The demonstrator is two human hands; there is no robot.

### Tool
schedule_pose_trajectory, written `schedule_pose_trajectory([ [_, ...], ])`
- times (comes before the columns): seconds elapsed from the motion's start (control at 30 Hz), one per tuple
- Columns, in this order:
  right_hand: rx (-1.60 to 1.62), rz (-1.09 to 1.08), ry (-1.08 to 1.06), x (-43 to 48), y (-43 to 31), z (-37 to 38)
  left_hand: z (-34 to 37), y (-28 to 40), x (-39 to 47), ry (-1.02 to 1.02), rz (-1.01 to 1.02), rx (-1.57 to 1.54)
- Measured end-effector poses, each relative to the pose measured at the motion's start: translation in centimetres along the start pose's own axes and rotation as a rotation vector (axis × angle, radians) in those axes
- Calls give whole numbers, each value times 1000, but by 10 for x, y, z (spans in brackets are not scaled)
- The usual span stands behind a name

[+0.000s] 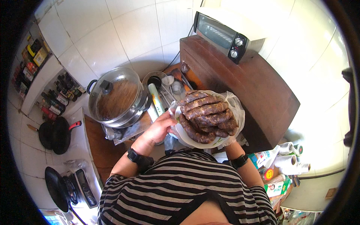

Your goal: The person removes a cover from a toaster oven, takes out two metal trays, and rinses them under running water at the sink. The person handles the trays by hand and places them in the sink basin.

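Dark cured sausages [208,112] lie heaped on a white plate [188,140], with a clear plastic bag [237,108] bunched around its sides. My left hand [161,126] grips the plate's left rim, thumb on top, fingers partly hidden below. At the lower right side my right hand [229,142] is mostly hidden behind the plate and bag, so its fingers do not show. The plate is held in front of my striped shirt, beside a brown wooden cabinet.
A steamer pot with a glass lid [115,98] stands at the left, near utensils and a rolled package [156,97]. A toaster oven [222,35] sits on the brown cabinet [247,81]. Frying pans [60,135] and bottles line the left wall; plastic film rolls [285,161] lie at the right.
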State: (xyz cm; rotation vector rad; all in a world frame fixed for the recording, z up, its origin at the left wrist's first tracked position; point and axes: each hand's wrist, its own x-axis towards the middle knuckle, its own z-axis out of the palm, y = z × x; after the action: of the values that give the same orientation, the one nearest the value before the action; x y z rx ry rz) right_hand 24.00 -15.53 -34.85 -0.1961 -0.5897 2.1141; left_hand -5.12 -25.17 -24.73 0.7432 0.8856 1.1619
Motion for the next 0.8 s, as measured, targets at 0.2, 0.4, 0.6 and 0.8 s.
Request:
schedule_pose_trajectory([
  [0.2,5,17,-21,12,2,2,-4,2,-6,-34,18,19],
  [0.4,4,30,-37,17,4,3,-7,0,-13,-28,58,-32],
  [0.6,4,49,-50,24,6,4,-5,-2,-17,-22,80,-57],
  [0.8,-6,64,-48,27,7,6,-2,0,-24,-43,82,-179],
])
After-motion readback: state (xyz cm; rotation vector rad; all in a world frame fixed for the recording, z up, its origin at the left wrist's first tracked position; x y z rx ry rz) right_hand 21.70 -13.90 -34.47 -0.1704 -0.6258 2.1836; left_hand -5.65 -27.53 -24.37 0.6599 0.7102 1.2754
